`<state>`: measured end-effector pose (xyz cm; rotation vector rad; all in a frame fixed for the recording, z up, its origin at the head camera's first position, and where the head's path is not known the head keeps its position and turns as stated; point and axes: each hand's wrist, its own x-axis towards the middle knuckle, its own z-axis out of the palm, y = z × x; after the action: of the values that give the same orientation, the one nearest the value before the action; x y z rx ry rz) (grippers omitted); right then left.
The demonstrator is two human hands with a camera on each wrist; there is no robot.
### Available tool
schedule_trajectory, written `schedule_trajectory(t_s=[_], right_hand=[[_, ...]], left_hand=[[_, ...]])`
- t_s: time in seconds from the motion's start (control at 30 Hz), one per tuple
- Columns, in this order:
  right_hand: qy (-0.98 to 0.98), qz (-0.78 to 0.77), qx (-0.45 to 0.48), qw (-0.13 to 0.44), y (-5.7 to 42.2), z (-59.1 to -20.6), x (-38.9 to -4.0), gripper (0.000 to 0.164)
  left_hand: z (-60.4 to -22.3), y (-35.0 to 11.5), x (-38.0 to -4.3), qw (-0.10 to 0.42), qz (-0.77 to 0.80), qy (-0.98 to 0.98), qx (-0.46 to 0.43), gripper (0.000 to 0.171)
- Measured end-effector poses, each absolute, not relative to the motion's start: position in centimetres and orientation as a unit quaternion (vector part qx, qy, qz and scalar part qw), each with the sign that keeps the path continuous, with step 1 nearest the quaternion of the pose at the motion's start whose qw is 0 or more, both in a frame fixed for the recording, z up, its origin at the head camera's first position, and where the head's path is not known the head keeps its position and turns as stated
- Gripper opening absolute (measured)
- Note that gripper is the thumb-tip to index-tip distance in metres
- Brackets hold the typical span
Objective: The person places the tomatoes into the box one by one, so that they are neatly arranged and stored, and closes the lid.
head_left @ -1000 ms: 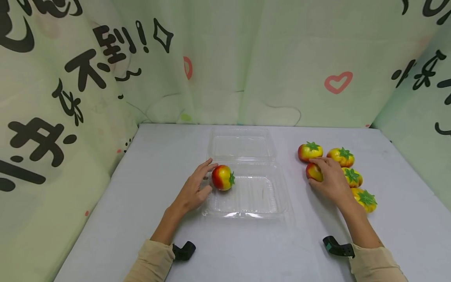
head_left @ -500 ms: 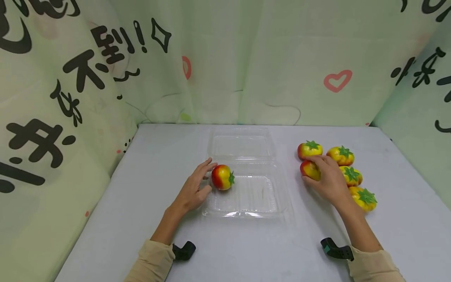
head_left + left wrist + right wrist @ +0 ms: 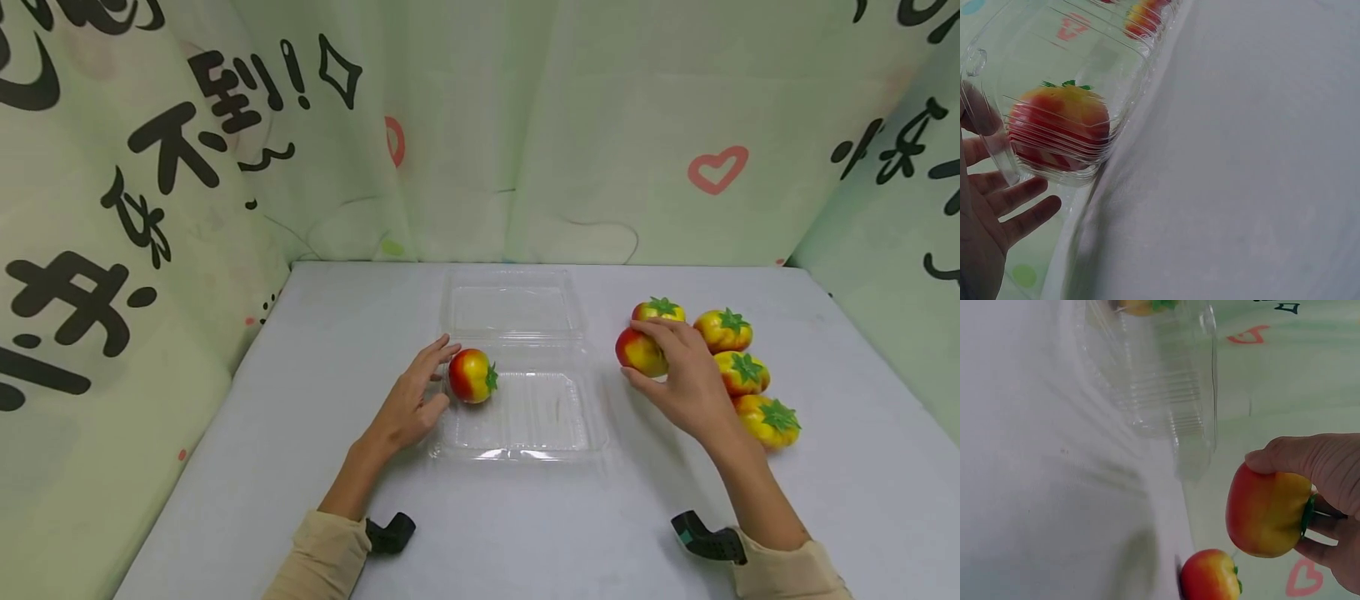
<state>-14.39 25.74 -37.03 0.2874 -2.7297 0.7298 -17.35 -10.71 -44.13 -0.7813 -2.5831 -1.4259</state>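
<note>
My right hand grips a red-and-yellow fruit with a green leafy cap. In the right wrist view, thumb and fingers hold this fruit clear of the table, its cap towards the palm. A clear plastic clamshell box lies unfolded mid-table. One similar fruit sits on its side at the box's left end, leaves facing right. Against that end, my left hand rests with fingers spread and loosely extended. In the left wrist view, part of this hand shows through the plastic.
Behind the right hand stands another red-and-yellow fruit. To its right, a column of yellower fruits runs towards the front. The box's flat lid lies at the back. Printed curtains enclose the white table.
My right hand has lifted the fruit and carried it left, away from the other fruits. The left hand and the fruit in the box have stayed in place.
</note>
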Motion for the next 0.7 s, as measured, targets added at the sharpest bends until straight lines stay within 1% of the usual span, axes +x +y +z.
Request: schedule_trajectory(t_s=[0.47, 0.7], right_hand=[[-0.933, 0.268, 0.149, 0.189, 22.9, -36.0, -13.8, 0.069], [-0.929, 0.278, 0.159, 0.183, 21.6, -36.2, -13.7, 0.069]], left_hand=[[-44.1, -10.7, -17.4, 0.041, -0.468, -0.845, -0.254, 0.071], [-44.1, -10.7, -17.3, 0.047, -0.465, -0.846, -0.258, 0.07]])
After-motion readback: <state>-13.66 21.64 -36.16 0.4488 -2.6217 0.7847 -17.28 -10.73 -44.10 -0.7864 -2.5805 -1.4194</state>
